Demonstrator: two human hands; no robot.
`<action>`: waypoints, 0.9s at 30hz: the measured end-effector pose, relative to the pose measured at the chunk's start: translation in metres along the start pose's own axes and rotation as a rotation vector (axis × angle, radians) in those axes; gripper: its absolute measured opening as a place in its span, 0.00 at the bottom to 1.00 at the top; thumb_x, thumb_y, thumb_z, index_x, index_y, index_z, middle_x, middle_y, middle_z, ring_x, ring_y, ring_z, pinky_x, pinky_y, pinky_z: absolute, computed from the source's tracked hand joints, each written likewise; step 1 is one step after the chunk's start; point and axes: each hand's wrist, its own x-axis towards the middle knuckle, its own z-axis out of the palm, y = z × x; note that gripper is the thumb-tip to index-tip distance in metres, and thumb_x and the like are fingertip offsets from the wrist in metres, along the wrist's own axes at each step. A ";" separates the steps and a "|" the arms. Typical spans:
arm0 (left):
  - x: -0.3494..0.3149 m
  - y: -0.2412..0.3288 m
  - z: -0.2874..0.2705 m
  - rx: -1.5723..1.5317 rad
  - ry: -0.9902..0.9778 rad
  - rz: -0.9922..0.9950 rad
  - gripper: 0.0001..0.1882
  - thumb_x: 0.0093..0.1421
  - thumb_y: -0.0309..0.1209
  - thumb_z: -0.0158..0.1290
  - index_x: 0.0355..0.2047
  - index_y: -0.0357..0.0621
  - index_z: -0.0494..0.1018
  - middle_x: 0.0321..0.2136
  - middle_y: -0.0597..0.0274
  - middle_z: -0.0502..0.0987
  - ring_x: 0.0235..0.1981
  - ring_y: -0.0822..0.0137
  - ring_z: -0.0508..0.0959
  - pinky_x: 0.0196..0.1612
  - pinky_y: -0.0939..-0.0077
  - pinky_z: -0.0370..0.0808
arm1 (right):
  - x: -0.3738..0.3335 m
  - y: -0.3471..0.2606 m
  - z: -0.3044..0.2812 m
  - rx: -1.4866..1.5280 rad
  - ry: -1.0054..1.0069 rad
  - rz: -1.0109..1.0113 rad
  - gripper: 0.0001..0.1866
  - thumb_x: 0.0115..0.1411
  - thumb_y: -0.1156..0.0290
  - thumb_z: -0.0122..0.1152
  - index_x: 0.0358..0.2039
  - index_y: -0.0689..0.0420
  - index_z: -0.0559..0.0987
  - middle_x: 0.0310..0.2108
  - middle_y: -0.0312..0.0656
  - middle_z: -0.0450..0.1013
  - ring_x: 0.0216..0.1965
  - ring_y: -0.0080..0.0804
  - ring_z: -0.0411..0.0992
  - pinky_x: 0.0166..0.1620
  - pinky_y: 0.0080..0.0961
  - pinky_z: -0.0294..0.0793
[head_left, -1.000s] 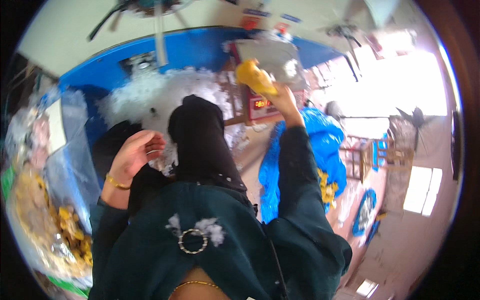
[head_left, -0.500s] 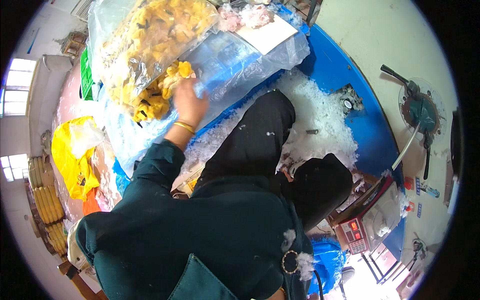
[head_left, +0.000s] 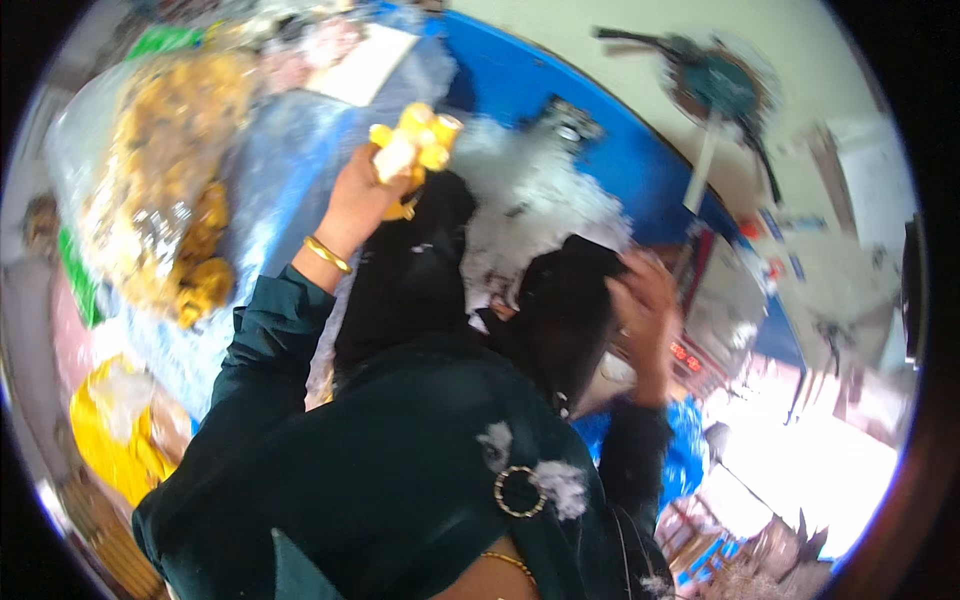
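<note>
A small yellow and cream plush toy (head_left: 415, 145) is pinched in my left hand (head_left: 362, 200), raised above my left knee. Its surface looks soft and lumpy, but details blur. My right hand (head_left: 648, 312) hovers beside my right knee, fingers loosely apart, with nothing visible in it. To the left, a clear plastic bag (head_left: 130, 190) bulges with several similar yellow plush pieces. A few more yellow plush pieces (head_left: 205, 285) spill out at the bag's mouth onto clear plastic sheeting (head_left: 285, 165).
White fluffy stuffing (head_left: 550, 195) is heaped on the blue tabletop (head_left: 520, 75) beyond my knees. A green machine with handles (head_left: 718, 85) stands at the far right. Nearer are a red scale (head_left: 695, 365) and a blue bag (head_left: 683, 450). A yellow bag (head_left: 110, 430) lies at left.
My left hand has lifted a yellow plush toy away from the bag and moved right with it. My right hand has come into view by my right knee. The whole view has turned.
</note>
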 end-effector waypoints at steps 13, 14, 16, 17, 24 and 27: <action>-0.030 0.126 0.077 -0.182 -0.757 0.593 0.27 0.46 0.28 0.66 0.46 0.46 0.68 0.42 0.56 0.72 0.46 0.60 0.72 0.49 0.70 0.69 | 0.041 -0.030 0.011 0.265 -0.022 -0.259 0.11 0.46 0.81 0.58 0.32 0.56 0.75 0.33 0.40 0.72 0.27 0.37 0.72 0.29 0.26 0.72; -0.027 0.124 0.080 -0.112 -0.725 0.766 0.24 0.45 0.28 0.66 0.42 0.45 0.70 0.42 0.55 0.72 0.47 0.58 0.72 0.51 0.68 0.68 | 0.040 -0.029 0.009 0.301 -0.052 -0.232 0.11 0.45 0.84 0.57 0.31 0.57 0.75 0.34 0.40 0.73 0.27 0.34 0.72 0.30 0.24 0.72; -0.024 0.126 0.084 -0.183 -0.824 0.724 0.16 0.44 0.31 0.67 0.30 0.43 0.72 0.42 0.54 0.72 0.48 0.53 0.70 0.52 0.66 0.66 | 0.040 -0.024 0.008 0.367 -0.071 -0.207 0.11 0.45 0.82 0.57 0.31 0.59 0.75 0.32 0.42 0.72 0.28 0.33 0.72 0.29 0.22 0.70; -0.024 0.130 0.084 -0.202 -0.856 0.743 0.16 0.44 0.31 0.67 0.30 0.43 0.72 0.42 0.54 0.72 0.47 0.53 0.71 0.52 0.66 0.66 | 0.041 -0.021 0.005 0.384 -0.062 -0.201 0.10 0.44 0.81 0.58 0.31 0.59 0.75 0.30 0.44 0.72 0.26 0.36 0.72 0.29 0.23 0.70; -0.008 0.126 0.090 -0.568 -1.145 0.097 0.09 0.52 0.20 0.60 0.32 0.41 0.72 0.34 0.69 0.74 0.34 0.79 0.72 0.38 0.86 0.69 | 0.033 -0.009 -0.032 1.031 -0.465 0.338 0.08 0.54 0.70 0.55 0.32 0.60 0.76 0.29 0.32 0.70 0.24 0.12 0.66 0.24 0.10 0.61; -0.010 0.136 0.097 -0.567 -1.118 0.079 0.10 0.50 0.20 0.61 0.32 0.40 0.74 0.31 0.71 0.74 0.33 0.79 0.73 0.37 0.86 0.70 | 0.034 -0.020 -0.033 0.839 -0.492 0.234 0.09 0.54 0.69 0.62 0.30 0.61 0.76 0.28 0.32 0.69 0.28 0.18 0.67 0.30 0.15 0.65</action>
